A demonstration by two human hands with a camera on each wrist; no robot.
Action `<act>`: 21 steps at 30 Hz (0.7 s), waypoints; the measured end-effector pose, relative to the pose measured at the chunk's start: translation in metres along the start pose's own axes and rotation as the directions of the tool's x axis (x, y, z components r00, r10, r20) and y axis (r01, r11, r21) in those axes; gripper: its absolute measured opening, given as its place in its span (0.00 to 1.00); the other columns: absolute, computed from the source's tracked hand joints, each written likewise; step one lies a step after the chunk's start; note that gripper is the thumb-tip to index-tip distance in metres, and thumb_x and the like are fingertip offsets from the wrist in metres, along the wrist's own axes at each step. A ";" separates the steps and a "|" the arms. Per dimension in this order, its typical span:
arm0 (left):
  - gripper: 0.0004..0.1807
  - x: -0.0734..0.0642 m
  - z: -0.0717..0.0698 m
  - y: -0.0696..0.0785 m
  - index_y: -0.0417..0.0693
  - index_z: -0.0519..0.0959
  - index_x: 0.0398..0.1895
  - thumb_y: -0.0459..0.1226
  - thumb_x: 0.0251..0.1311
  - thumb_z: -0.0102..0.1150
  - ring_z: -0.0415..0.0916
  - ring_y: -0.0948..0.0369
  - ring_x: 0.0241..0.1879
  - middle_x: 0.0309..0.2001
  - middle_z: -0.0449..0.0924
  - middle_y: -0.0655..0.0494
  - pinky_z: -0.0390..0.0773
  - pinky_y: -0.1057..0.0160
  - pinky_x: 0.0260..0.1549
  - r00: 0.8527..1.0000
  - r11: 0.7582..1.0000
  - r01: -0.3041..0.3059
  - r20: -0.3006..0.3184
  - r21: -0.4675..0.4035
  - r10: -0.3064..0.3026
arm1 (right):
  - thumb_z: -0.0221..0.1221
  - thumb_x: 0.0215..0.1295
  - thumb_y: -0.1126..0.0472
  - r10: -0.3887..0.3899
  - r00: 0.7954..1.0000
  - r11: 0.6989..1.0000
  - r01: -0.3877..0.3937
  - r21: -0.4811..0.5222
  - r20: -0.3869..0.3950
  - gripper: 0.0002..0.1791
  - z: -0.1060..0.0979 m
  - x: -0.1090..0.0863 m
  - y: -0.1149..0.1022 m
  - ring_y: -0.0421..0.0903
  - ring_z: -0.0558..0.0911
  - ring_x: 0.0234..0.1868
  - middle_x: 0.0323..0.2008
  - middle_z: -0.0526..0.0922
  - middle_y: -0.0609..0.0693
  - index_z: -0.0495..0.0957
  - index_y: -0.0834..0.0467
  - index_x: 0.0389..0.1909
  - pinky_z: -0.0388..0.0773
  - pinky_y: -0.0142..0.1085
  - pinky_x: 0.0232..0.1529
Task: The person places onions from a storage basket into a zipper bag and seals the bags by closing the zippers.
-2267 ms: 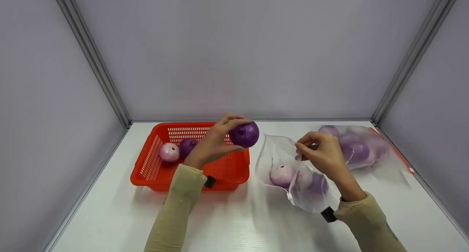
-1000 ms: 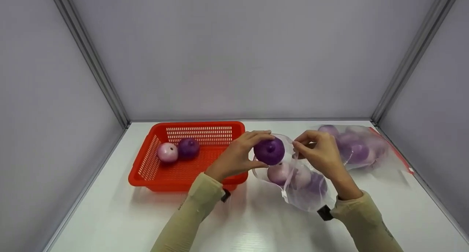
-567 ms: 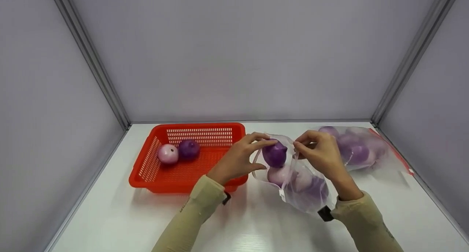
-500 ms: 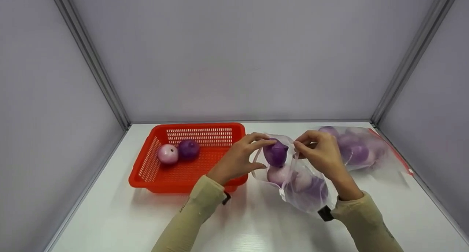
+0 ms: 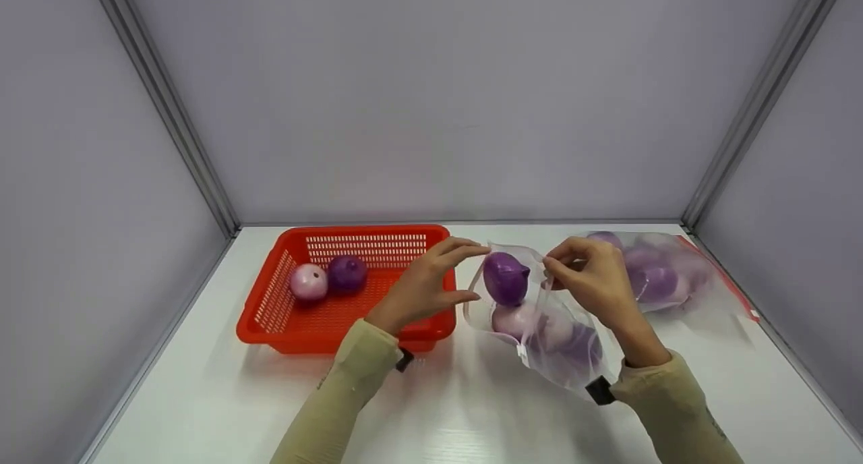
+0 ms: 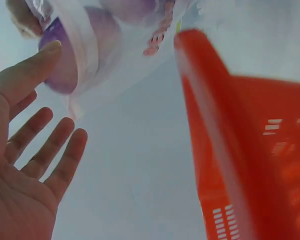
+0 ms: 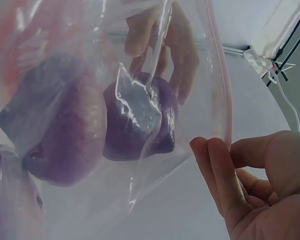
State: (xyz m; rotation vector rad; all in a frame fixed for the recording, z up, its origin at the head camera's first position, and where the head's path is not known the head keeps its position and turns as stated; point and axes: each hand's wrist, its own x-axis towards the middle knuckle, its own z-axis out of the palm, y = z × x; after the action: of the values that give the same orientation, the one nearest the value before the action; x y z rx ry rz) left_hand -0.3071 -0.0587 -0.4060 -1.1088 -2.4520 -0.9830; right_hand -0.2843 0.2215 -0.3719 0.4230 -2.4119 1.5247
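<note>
In the head view my left hand (image 5: 425,282) has its fingers spread apart at the left of a clear zip bag (image 5: 573,369), between the bag's mouth and the red basket. A dark purple onion (image 5: 506,278) lies just inside the bag's mouth, on top of a pale pink onion (image 5: 510,321), with more onions deeper in. The left wrist view shows the left palm (image 6: 15,200) with nothing in it and the thumb overlapping the onion. My right hand (image 5: 597,275) pinches the edge of the bag's mouth (image 7: 220,115) between thumb and fingers, holding it apart.
The red basket (image 5: 263,315) stands to the left with a pale pink onion (image 5: 309,282) and a purple onion (image 5: 347,273) inside. Behind my right hand lies another bag (image 5: 718,309) with a red zip strip, holding several onions. Grey walls enclose the white table (image 5: 189,396).
My left hand carried the dark purple onion rightward to the bag's mouth, let it go there, and has drawn back slightly left. My right hand keeps its pinch on the bag.
</note>
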 end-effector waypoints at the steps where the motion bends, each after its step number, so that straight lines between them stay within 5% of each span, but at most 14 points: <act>1: 0.37 -0.001 -0.003 -0.002 0.56 0.75 0.71 0.39 0.57 0.78 0.74 0.57 0.66 0.64 0.76 0.55 0.76 0.56 0.67 1.000 1.000 0.020 -0.001 0.002 -0.020 | 0.67 0.65 0.69 0.002 1.000 1.000 -0.002 0.006 -0.001 0.04 0.000 0.000 0.000 0.41 0.87 0.22 0.26 0.87 0.58 0.85 0.68 0.33 0.88 0.33 0.31; 5: 0.37 -0.005 -0.020 -0.014 0.58 0.74 0.71 0.39 0.58 0.77 0.74 0.55 0.66 0.65 0.75 0.55 0.76 0.53 0.67 0.993 0.993 0.119 -0.020 -0.003 -0.119 | 0.68 0.65 0.69 0.007 1.000 1.000 -0.006 0.024 -0.006 0.05 0.000 0.000 -0.001 0.41 0.87 0.22 0.27 0.87 0.59 0.85 0.70 0.34 0.88 0.33 0.31; 9: 0.36 -0.010 -0.041 -0.031 0.57 0.74 0.72 0.40 0.59 0.76 0.75 0.50 0.66 0.67 0.75 0.54 0.76 0.48 0.66 0.969 0.970 0.241 -0.053 -0.028 -0.242 | 0.67 0.65 0.70 0.009 1.000 1.000 -0.009 0.028 -0.003 0.05 -0.001 0.001 0.000 0.41 0.87 0.22 0.27 0.86 0.59 0.84 0.71 0.34 0.88 0.34 0.31; 17: 0.37 -0.030 -0.081 -0.081 0.52 0.68 0.77 0.42 0.65 0.71 0.70 0.44 0.70 0.73 0.69 0.47 0.70 0.40 0.70 0.896 0.899 0.438 -0.075 -0.013 -0.438 | 0.67 0.66 0.69 0.009 1.000 1.000 -0.009 0.001 -0.003 0.04 -0.002 0.000 0.002 0.41 0.87 0.23 0.27 0.87 0.58 0.86 0.67 0.33 0.88 0.34 0.31; 21: 0.39 -0.042 -0.090 -0.106 0.52 0.64 0.79 0.41 0.67 0.69 0.65 0.42 0.73 0.75 0.66 0.44 0.66 0.39 0.72 0.834 0.834 0.549 -0.035 -0.059 -0.551 | 0.66 0.67 0.69 0.014 1.000 1.000 -0.014 -0.010 0.000 0.05 -0.005 0.000 0.002 0.42 0.88 0.24 0.29 0.87 0.59 0.85 0.68 0.34 0.88 0.34 0.32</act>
State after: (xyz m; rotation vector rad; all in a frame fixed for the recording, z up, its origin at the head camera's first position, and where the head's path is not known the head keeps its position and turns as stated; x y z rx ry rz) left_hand -0.3601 -0.1937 -0.4109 -0.3599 -2.7774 -1.2031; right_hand -0.2846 0.2266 -0.3715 0.4051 -2.4261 1.5179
